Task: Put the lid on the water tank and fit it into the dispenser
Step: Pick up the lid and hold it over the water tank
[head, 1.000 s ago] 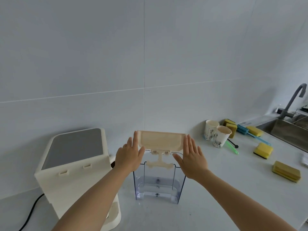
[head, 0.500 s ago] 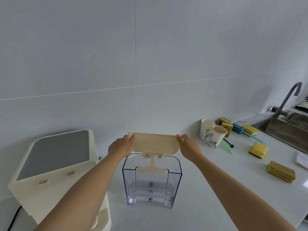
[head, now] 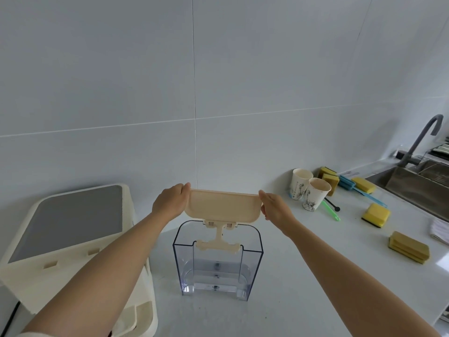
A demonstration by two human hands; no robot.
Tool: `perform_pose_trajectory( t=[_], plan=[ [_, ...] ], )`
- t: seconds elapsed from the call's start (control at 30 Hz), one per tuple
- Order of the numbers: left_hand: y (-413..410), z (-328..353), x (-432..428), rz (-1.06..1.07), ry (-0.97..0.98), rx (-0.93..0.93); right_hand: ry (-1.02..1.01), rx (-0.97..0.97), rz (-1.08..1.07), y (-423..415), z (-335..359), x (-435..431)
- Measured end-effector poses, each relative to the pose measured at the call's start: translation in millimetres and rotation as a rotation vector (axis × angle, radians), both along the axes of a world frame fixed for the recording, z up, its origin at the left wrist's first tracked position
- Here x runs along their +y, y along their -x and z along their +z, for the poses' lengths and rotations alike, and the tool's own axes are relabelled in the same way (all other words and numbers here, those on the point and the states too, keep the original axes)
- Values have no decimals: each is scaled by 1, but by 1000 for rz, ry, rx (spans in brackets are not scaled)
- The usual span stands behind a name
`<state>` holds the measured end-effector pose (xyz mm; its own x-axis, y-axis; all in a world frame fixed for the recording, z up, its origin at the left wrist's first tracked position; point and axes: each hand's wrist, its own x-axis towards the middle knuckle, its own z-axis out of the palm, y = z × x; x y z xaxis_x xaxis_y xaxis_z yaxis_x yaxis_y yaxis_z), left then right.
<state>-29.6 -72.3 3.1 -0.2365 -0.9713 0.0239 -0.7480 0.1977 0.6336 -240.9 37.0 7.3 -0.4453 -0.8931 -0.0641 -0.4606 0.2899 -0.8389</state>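
Head view: the clear water tank (head: 218, 261) stands upright on the white worktop (head: 303, 288), near the middle and a little out from the back wall, its open mouth facing up. The beige lid (head: 222, 207) is held directly above that mouth, not yet seated. Its long axis runs left to right, matching the tank's wide side, and it is tipped so that its broad face shows to the camera. A T-shaped handle piece (head: 220, 240) hangs from the lid's near edge and reaches down to the notch in the tank's front wall; whether it touches there cannot be told.

The left hand (head: 170, 203) grips the lid's left end and the right hand (head: 275, 207) grips its right end, fingers closed around each short edge. Both hands sit level and equally near the tank, one on each side of its mouth.

The coming move turns on the lid lying straight above the opening with axes already parallel: it likely needs only to be levelled and lowered evenly by both hands until its rim meets the tank's top edge.

The cream water dispenser (head: 73, 244) stands at the worktop's left end, beside the tank. Two paper cups (head: 309, 192) and yellow sponges (head: 376, 215) lie toward the right, near the sink (head: 418, 188).
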Motion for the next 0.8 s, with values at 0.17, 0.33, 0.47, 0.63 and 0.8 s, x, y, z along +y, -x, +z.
perform_pose_trajectory(
  t=[0.17, 0.33, 0.47, 0.63, 0.8],
  plan=[
    [-11, 2, 7, -41, -14, 78, 45, -9, 35, 0, 9, 7],
    [-25, 2, 21, -78, -60, 106, 48, -47, 81, -4, 9, 23],
    [-34, 1, 32, -113, -77, 83, 24, -40, 96, -9, 7, 37],
    [-41, -8, 42, -126, -55, 49, 16, -22, 127, -16, 5, 58],
    [-49, -20, 58, -144, 78, -66, -25, 101, 198, -21, -8, 69]
  ],
)
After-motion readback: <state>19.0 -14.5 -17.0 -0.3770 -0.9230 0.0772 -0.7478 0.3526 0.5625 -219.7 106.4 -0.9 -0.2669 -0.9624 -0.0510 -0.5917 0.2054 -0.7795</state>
